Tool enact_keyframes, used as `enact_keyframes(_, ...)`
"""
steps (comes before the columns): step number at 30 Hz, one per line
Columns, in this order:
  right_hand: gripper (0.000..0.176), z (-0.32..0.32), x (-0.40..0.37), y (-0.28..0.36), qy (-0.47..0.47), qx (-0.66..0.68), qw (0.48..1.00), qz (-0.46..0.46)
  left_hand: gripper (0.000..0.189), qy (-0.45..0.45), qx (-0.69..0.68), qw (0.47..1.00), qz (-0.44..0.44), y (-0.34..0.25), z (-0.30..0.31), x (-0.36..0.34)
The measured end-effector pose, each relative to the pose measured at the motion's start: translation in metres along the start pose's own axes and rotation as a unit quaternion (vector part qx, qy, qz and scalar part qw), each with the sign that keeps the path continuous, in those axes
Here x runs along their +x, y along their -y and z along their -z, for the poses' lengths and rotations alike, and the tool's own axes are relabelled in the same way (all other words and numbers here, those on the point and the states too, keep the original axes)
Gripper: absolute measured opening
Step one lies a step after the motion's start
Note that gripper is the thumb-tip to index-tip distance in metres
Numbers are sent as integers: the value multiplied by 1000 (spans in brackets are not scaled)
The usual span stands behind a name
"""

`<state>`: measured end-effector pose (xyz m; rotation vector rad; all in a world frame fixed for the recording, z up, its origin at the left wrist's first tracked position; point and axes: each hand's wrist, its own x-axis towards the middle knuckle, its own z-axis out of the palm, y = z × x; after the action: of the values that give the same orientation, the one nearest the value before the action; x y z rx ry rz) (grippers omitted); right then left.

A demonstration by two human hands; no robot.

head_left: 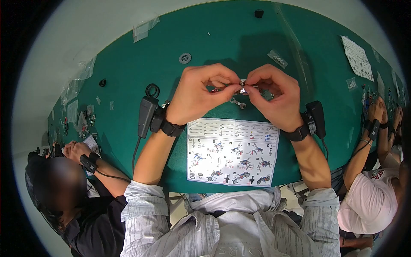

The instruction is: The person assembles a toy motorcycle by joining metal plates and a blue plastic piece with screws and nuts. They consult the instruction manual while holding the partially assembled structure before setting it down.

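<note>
Little shows of the small shiny metal part [242,87], mostly covered by fingers, so its exact shape is hard to make out. It sits between the two hands, pinched by thumb and fingers of both the left hand [208,88] and right hand [275,92], above the illustrated instruction sheet [233,152] in view, near a small wrench [238,103].

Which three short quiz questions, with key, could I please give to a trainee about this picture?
1. True or false: the bare left hand and bare right hand hold a small shiny silvery piece.
2. Which lies nearer the hands: A, the flat round grey disc; B, the small silvery open-ended metal wrench?
3. Fill in: the rectangular white printed paper sheet lies on a ____ tabletop.
Key: 1 true; 2 B; 3 green.
</note>
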<state>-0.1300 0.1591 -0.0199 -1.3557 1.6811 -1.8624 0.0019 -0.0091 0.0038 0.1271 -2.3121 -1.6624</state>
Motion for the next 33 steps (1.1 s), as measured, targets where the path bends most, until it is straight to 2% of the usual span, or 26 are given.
enact_keyframes(9, 23, -2, 1, 5, -12, -6, 999, 30, 16, 6, 48, 996, -79, 3, 2, 1)
enact_keyframes(16, 24, 1, 2, 6, 0, -44, 997, 65, 15, -31, -1, 997, -68, 5, -3, 0)
enact_keyframes(21, 22, 2, 1, 6, 0, -10, 999, 41, 13, -25, -45, 997, -49, 7, -4, 0)
enact_keyframes(27, 19, 3, 0, 3, 1, 61, 998, -15, 10, -41, -76, 994, -67, 14, -7, 3)
enact_keyframes(33, 16, 2, 0, 3, -4, 113, 991, -64, 12, -48, -116, 992, -16, 10, -12, 1)
